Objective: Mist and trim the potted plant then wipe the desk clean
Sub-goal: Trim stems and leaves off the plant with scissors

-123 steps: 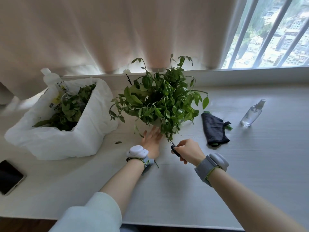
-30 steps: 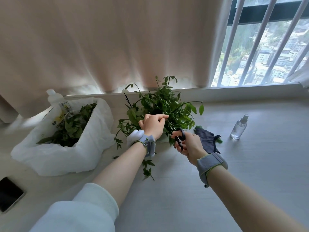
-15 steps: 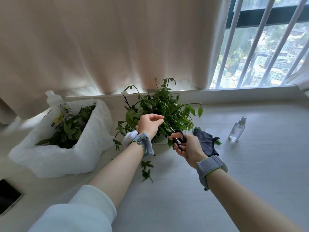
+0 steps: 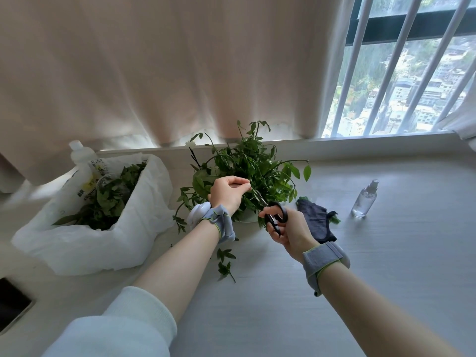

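Your left hand [image 4: 226, 194] pinching a thin stem of the leafy potted plant [image 4: 253, 171], your right hand [image 4: 286, 228] gripping black-handled scissors [image 4: 273, 215], slim metal blades angled up-left toward that pinch.

Of the white pot [image 4: 247, 218] only a sliver of rim showed. The left hand [image 4: 228, 193] and the drooping leaves of the plant [image 4: 257, 166] covered the rest. The stem [image 4: 251, 188] pinched in that hand was too thin to follow. The blades of the scissors [image 4: 275, 215] ran into the foliage with their tips lost, and the right hand [image 4: 288, 230] hid part of the handles and a corner of the dark cloth [image 4: 315, 222]. The phone [image 4: 11, 305] was cut off by the left edge. The bag [image 4: 85, 243] hid the lower part of the plastic bottle [image 4: 82, 158] — its label print was too small to read.
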Demonstrator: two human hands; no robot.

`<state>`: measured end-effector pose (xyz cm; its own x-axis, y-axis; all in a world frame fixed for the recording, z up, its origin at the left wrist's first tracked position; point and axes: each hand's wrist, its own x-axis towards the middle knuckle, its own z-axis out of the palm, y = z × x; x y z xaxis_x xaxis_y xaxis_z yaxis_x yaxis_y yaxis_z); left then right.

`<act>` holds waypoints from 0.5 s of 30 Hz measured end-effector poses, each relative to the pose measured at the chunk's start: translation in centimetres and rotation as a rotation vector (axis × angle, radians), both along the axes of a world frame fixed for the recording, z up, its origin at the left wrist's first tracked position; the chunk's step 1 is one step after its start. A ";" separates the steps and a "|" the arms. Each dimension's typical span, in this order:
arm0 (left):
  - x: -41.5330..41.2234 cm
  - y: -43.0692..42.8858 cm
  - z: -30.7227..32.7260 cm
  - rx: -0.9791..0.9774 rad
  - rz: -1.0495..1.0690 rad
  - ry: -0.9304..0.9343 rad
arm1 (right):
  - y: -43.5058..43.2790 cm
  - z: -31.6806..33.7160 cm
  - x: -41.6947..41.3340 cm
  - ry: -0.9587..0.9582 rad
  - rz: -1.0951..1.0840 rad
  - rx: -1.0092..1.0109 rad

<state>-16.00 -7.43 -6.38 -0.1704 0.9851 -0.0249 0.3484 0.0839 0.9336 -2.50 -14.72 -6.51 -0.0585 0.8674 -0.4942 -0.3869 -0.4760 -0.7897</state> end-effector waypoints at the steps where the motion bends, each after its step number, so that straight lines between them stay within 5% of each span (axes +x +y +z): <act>1: 0.0 0.0 0.0 0.002 -0.005 -0.002 | 0.0 -0.1 0.0 -0.001 0.001 0.000; 15: -0.3 0.3 -0.4 -0.006 -0.022 -0.007 | 0.0 0.0 -0.3 0.001 0.014 0.017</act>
